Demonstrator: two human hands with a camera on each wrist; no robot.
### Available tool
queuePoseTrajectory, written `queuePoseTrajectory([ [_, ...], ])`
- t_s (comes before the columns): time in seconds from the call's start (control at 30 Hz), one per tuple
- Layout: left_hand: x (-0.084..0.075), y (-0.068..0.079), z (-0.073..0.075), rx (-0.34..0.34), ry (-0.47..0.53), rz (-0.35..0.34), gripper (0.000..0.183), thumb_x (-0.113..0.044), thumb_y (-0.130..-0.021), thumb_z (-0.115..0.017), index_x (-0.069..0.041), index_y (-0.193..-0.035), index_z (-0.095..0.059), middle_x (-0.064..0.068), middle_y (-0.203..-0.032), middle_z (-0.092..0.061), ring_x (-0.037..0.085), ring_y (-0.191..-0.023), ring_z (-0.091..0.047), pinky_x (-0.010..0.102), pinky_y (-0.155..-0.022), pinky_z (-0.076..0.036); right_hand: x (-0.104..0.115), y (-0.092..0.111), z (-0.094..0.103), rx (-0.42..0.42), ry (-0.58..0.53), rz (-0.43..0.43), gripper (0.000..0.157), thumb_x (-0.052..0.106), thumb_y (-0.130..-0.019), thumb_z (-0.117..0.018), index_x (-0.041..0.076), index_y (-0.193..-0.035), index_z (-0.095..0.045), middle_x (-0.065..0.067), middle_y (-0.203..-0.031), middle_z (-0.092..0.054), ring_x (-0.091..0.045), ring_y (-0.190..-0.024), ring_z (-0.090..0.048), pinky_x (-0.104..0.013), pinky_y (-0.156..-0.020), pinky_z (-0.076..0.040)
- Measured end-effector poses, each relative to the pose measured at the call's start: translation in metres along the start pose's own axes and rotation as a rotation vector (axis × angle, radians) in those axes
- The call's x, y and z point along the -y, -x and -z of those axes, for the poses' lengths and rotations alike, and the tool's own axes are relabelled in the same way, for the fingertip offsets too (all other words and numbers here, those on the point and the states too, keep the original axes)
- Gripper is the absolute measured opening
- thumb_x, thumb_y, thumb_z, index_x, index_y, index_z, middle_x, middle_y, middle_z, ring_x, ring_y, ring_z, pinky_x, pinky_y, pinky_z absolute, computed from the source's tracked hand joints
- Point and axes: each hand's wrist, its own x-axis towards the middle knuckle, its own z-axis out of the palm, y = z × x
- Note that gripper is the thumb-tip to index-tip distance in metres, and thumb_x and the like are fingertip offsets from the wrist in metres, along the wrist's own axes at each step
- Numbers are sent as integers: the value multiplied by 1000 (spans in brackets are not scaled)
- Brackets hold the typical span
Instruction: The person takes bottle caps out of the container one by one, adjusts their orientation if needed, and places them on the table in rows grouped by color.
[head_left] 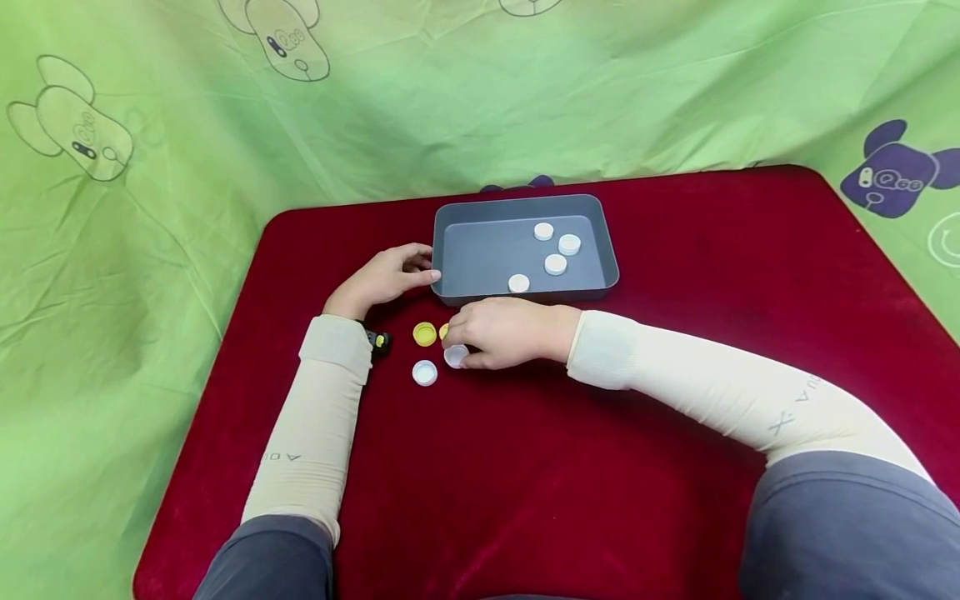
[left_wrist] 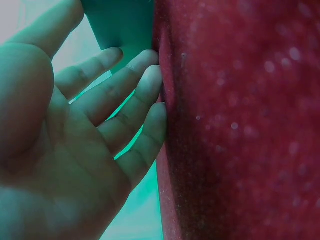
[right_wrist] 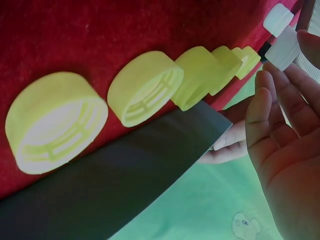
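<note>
My right hand (head_left: 501, 333) pinches a white bottle cap (head_left: 454, 357) between thumb and fingers, low over the red cloth; the right wrist view shows that cap (right_wrist: 283, 49) at the fingertips. Just left of it lies another white cap (head_left: 424, 372). Several yellow caps (right_wrist: 145, 89) stand in a row beside the tray's near wall, with a yellow cap (head_left: 424, 334) at the left end; my right hand hides most of them in the head view. My left hand (head_left: 390, 273) rests at the left side of the grey tray (head_left: 480, 292), fingers loosely extended, thumb at its rim.
Inside the tray lie several white caps (head_left: 556, 264), mostly toward its right half. Red cloth (head_left: 525, 500) covers the table. A green printed curtain (head_left: 637, 92) hangs behind and on both sides. A black wrist device (head_left: 379, 342) sits by the left wrist.
</note>
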Motion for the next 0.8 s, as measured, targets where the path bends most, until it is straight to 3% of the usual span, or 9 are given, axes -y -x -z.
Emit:
queuePoseTrajectory([
  [0.13, 1, 0, 0, -5, -1, -6, 53, -36, -92, -68, -11, -136, -53, 6, -122, -60, 20, -113, -55, 38, -98, -41, 1, -2, -3, 18, -5, -2, 28, 26, -93, -65, 11, -117, -69, -2, -114, -66, -19, -109, -58, -33, -98, -43],
  [0.4, -2, 1, 1, -4, -6, -6, 53, -36, -92, -67, -10, -136, -52, 7, -122, -59, 20, -113, -55, 39, -98, -41, 4, -6, -8, 22, 16, 22, 24, 26, -93, -65, 12, -113, -70, 3, -101, -67, -17, -91, -58, -33, -86, -47],
  [0.8, -1, 2, 0, 0, -16, 1, 53, -37, -92, -67, -12, -137, -53, 5, -122, -60, 19, -113, -55, 38, -99, -41, 7, -8, -12, 27, -4, 35, 25, 26, -94, -65, 13, -115, -70, 3, -104, -68, -16, -96, -58, -30, -89, -45],
])
